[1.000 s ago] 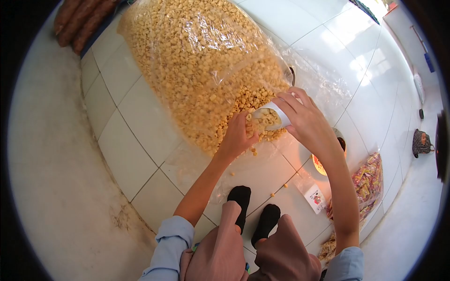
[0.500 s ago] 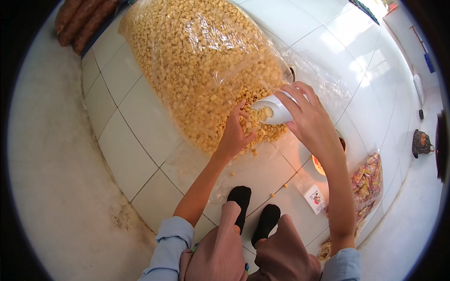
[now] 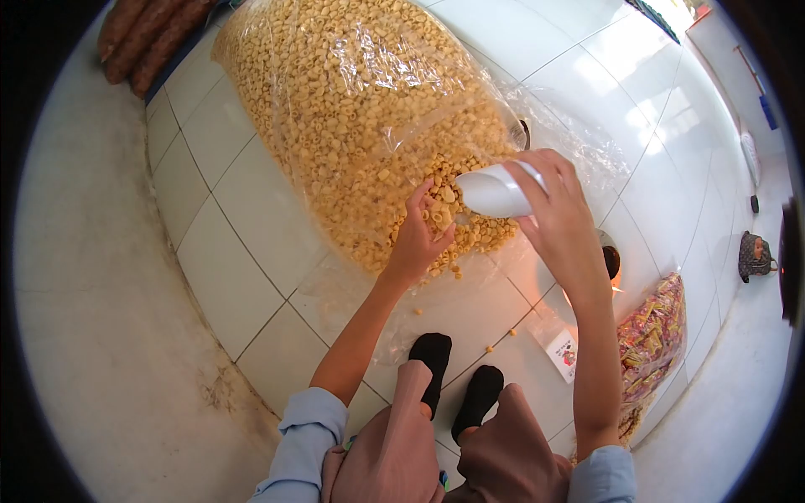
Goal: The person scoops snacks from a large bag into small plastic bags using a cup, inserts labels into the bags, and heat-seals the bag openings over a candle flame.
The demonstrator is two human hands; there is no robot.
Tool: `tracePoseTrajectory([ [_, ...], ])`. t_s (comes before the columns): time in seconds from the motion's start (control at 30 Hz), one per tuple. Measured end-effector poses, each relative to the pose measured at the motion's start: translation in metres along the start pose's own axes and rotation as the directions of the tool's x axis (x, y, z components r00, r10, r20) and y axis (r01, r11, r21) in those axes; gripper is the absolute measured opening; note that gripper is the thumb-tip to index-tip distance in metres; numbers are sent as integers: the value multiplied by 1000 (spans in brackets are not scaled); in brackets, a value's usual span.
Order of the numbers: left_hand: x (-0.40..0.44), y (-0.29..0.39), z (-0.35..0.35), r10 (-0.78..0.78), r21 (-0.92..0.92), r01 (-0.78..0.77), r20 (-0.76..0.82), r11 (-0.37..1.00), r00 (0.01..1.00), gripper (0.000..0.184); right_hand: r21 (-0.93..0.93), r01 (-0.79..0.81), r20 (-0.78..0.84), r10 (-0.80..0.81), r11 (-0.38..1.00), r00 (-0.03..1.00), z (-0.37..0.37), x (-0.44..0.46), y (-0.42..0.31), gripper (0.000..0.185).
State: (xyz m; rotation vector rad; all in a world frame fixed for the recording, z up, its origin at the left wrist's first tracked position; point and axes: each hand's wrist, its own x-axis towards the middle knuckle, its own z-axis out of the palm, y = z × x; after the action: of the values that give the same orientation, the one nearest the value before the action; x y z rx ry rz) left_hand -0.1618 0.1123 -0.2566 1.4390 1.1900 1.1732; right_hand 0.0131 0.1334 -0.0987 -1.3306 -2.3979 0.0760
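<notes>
My right hand [image 3: 558, 197] grips a white scoop [image 3: 495, 193] with a slanted mouth, tilted toward the left. The visible inside of the scoop shows no pieces. My left hand [image 3: 419, 239] is cupped, with a handful of small yellow ring-shaped snacks [image 3: 438, 216] between its thumb and fingers. Both hands are at the open end of a large clear plastic bag [image 3: 360, 134] full of these snacks, which lies on the tiled floor. Loose snacks spill from its mouth below the scoop.
To the right are a dark round object [image 3: 610, 260] with an orange glow, a white card [image 3: 563, 354] and a bag of colourful wrapped packets [image 3: 656, 335]. Brown long bundles [image 3: 155, 38] lie far left. A few snack pieces [image 3: 490, 349] lie near my feet.
The scoop has moved slightly right, away from my left hand, and the snacks at its mouth are gone from it. My left hand stays almost in place, with snacks in its cupped fingers.
</notes>
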Motion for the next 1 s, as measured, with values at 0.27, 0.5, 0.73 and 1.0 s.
tracePoseTrajectory([
  [0.27,0,3,-6,34,64,-35,14,997,999,77,285,-400,143,374,871,916,146,-63,74,62],
  [0.5,-1,-15,-4,103,158,-109,49,981,993,83,358,-354,6,377,864,926,185,-73,54,62],
  [0.73,8,-8,-6,-185,112,168,155,979,970,89,601,-43,-7,60,798,998,115,-35,11,31],
  [1.0,7,0,-17,-96,53,87,212,995,973,105,668,-150,57,151,729,987,110,-25,10,12],
])
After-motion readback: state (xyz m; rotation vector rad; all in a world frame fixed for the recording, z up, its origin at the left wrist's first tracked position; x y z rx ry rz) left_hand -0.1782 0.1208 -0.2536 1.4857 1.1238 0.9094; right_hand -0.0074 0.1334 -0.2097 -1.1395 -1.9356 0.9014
